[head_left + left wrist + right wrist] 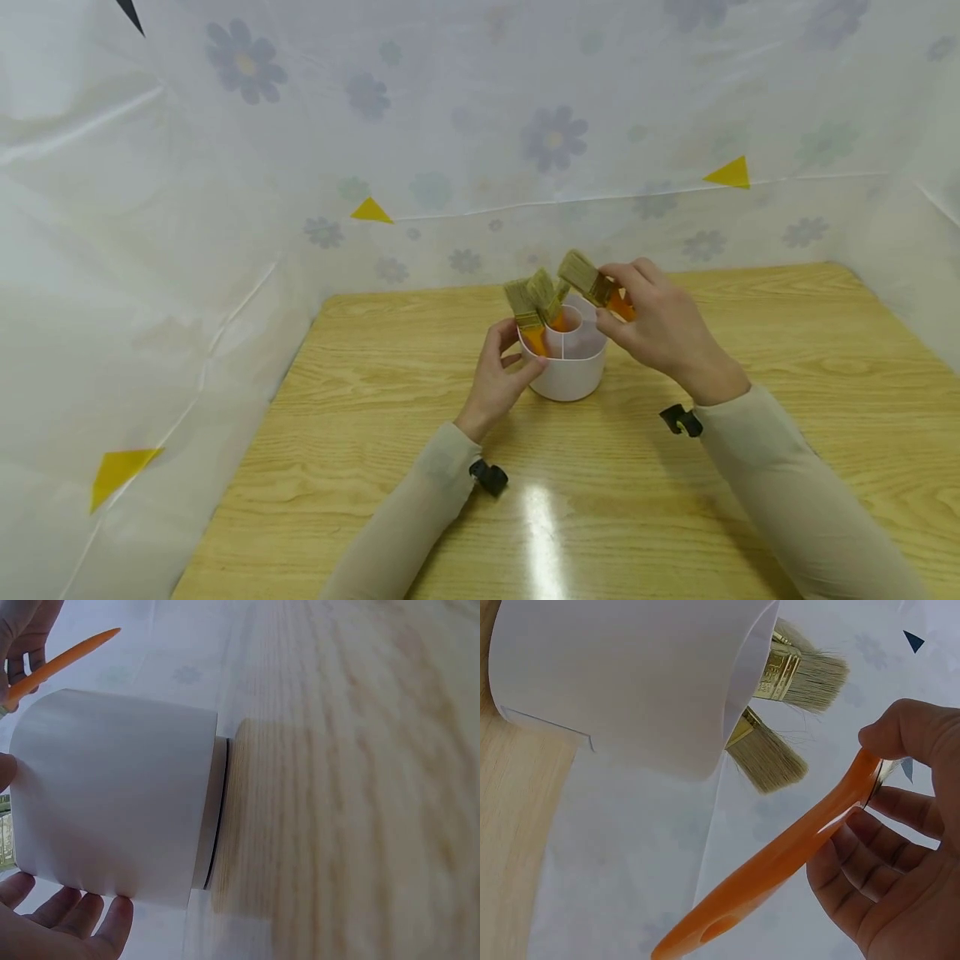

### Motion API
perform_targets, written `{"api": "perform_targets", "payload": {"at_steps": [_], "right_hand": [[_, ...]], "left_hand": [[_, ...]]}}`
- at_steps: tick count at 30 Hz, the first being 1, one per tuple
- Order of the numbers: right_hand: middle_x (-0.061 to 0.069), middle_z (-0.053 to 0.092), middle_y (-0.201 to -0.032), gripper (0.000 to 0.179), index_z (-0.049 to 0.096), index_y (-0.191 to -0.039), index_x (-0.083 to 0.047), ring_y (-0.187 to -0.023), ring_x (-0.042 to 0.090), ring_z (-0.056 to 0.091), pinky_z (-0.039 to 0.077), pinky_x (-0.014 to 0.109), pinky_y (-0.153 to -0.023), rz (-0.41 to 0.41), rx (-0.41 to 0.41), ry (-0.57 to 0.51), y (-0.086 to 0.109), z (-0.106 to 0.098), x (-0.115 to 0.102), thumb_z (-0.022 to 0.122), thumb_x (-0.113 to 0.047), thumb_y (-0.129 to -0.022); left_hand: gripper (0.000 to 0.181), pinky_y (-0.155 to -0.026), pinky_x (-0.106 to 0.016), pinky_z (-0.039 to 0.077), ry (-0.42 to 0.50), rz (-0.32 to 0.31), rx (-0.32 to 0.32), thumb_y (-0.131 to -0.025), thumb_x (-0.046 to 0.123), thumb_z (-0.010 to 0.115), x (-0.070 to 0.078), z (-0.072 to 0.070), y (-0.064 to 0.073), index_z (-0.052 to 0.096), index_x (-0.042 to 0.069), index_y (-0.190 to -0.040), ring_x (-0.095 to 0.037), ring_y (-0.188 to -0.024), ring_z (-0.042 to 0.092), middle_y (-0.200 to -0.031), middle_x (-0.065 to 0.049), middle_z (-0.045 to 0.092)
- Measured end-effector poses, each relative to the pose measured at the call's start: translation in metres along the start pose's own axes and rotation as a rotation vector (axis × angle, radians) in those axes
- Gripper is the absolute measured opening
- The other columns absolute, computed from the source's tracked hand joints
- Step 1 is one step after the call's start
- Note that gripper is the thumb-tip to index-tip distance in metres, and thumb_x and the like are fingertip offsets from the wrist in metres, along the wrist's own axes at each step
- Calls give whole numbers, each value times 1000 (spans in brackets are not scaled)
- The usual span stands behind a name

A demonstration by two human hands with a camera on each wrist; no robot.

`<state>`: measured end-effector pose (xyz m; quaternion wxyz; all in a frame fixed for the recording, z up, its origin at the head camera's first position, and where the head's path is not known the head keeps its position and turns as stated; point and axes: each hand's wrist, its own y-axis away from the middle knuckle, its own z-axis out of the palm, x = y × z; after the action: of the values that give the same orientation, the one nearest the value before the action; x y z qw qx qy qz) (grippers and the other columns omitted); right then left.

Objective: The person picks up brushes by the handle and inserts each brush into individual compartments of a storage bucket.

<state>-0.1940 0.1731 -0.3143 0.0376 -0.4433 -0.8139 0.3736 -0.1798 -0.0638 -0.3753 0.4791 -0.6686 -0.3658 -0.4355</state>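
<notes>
A white round organizer (567,383) with inner compartments stands on the table, and my left hand (497,379) holds it by its left side. In the left wrist view, fingertips lie along the organizer's wall (120,795). One paintbrush (520,297) leans out at the organizer's left, bristles up; another paintbrush (542,287) stands tilted in the middle tube. My right hand (663,329) pinches a third paintbrush (587,279) near its ferrule, above the right part of the organizer. In the right wrist view this brush's orange handle (772,862) is outside the organizer.
The wooden table (360,400) spreads around the organizer. A pale flowered sheet (465,150) hangs behind and at the sides, with yellow triangles (731,172) on it. Small black camera mounts (489,478) sit at both wrists.
</notes>
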Motion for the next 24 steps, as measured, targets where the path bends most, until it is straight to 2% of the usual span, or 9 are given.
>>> {"api": "perform_targets", "payload": {"at_steps": [14,24], "right_hand": [[10,54,-97,45,58,-122,-2,-72,19,48,42,31,-58,-52,31,-59,-11,3,-12,69,-12,-80],[8,55,-99,50,57,-125,-3,-75,20,49,42,31,-61,-27,11,-139,-15,2,-19,76,-14,-80]], "left_hand": [[63,-101,-57,36,-10,-7,1,-87,4,65,-4,0,-1,33,-2,-141,-35,-129,39,-139,-20,40],[64,-102,-56,35,-19,-10,-14,-88,7,65,-4,0,-1,31,-2,-142,-36,-129,38,-139,-21,39]]}}
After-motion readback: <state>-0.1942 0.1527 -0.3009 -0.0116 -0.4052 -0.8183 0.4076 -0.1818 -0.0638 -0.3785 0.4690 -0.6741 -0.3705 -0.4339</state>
